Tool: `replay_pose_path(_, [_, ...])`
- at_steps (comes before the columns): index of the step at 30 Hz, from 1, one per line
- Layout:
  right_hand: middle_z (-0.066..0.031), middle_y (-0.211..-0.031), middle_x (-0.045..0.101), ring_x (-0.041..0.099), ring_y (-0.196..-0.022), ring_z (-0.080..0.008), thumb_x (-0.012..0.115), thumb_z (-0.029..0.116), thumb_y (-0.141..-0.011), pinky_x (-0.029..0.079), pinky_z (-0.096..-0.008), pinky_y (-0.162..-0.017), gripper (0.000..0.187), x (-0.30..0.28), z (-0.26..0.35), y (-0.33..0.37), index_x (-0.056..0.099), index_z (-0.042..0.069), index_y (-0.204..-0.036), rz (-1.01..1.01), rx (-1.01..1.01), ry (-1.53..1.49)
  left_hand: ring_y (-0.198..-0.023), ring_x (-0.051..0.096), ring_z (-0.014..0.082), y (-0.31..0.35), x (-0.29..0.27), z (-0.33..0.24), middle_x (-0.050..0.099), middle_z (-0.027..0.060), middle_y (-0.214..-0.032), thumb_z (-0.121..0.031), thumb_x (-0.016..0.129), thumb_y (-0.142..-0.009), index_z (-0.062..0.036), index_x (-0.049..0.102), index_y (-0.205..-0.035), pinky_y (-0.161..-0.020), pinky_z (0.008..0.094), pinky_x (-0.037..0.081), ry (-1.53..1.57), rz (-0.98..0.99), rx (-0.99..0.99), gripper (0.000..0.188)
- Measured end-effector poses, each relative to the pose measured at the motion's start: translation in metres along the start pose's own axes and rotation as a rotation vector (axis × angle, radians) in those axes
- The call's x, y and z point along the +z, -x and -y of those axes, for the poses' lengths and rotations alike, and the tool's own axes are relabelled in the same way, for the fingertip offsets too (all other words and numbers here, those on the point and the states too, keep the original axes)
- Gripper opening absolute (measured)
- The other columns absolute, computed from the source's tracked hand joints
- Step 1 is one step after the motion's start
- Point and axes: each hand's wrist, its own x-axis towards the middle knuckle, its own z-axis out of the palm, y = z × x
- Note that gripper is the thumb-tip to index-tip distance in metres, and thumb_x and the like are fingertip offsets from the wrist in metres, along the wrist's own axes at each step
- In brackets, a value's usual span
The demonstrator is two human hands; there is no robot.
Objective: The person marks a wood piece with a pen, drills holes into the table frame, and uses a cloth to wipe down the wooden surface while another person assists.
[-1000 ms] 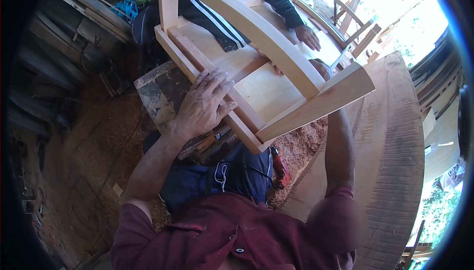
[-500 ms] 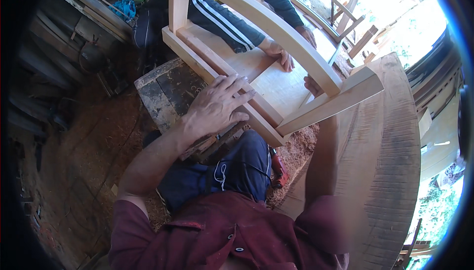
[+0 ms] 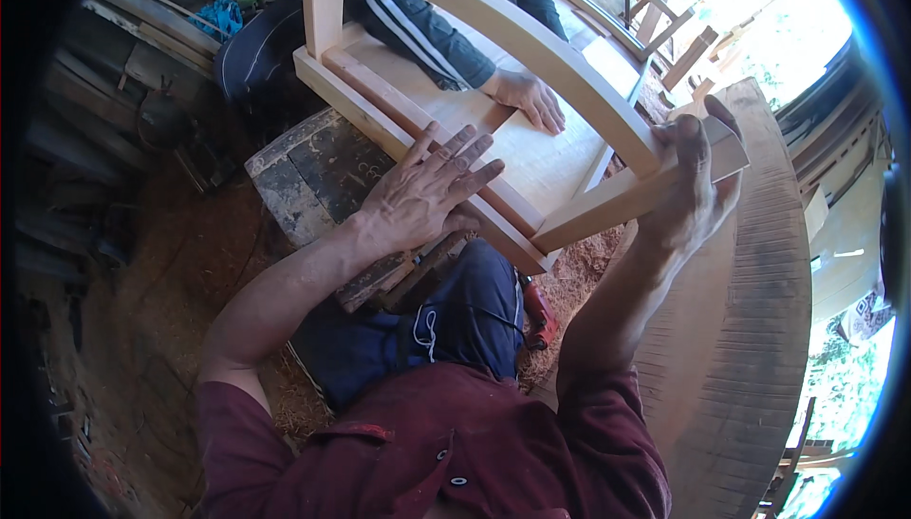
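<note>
Wooden frame (image 3: 541, 31): left hand (image 3: 415, 194) splayed across; right hand (image 3: 685, 198) gripping.

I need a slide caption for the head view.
Left hand spread over a wooden frame, right hand gripping one post.

Wooden frame (image 3: 541, 40): cropped by the upper edge at 11 o'clock; partly hidden by the right hand (image 3: 691, 173) between 2 and 3. Co-worker (image 3: 427, 33): head cut off at 12 o'clock. Drill (image 3: 542, 320): partly hidden, between 4 and 5.
</note>
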Motion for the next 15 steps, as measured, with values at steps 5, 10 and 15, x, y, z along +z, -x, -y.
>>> replay_pose_path(5, [-0.013,-0.085,0.065,0.066,-0.076,-0.0205,0.08,0.032,-0.08,0.053,-0.0316,-0.07,0.055,-0.006,0.0,-0.002,0.06,-0.001,-0.119,0.027,0.002,0.112,-0.148,0.021,0.0319,-0.001,-0.007,-0.004,0.029,0.013,-0.158,-0.054,0.059,-0.087,-0.0129,0.04,-0.148,-0.122,0.0506,0.015,0.057,0.059,-0.025,0.075])
replay_pose_path(10, [-0.0128,-0.086,0.066,0.066,-0.076,-0.0194,0.082,0.037,-0.08,0.054,-0.0326,-0.069,0.057,-0.002,0.007,-0.003,0.061,0.0,-0.118,0.067,0.005,0.104,-0.148,0.022,0.0315,0.001,-0.008,0.004,0.032,0.0125,-0.157,-0.051,0.066,-0.083,-0.0116,0.047,-0.142,-0.122,0.0487,0.016,0.096,0.061,0.007,0.073])
replay_pose_path(15, [-0.01,-0.08,0.063,0.061,-0.078,-0.0171,0.07,0.033,-0.088,0.048,-0.0313,-0.076,0.049,0.006,0.007,-0.001,0.059,-0.001,-0.121,0.095,-0.057,0.161,-0.143,0.031,0.0325,0.0,-0.012,0.012,0.041,0.0149,-0.15,-0.059,0.06,-0.085,-0.0124,0.048,-0.141,-0.121,0.0477,0.019,0.047,0.051,0.026,0.074])
